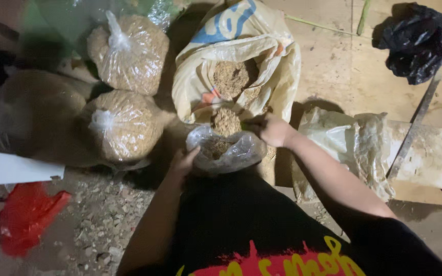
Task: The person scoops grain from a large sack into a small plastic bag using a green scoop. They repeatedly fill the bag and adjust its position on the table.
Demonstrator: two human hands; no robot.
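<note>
The left hand point(184, 162) has its grip closed on the rim of one small clear plastic bag point(226, 151), which hangs open just below the mouth of one big cream sack point(241, 61) full of brown sawdust-like material. The right hand point(273, 129) is closed on the bag's other rim, at the sack's mouth. Two filled, tied clear bags point(129, 51) lie to the left. One black bag point(418, 41) lies on the floor, well apart.

Dirt floor point(98, 225); sack point(241, 61), filled bags point(129, 51)
</note>
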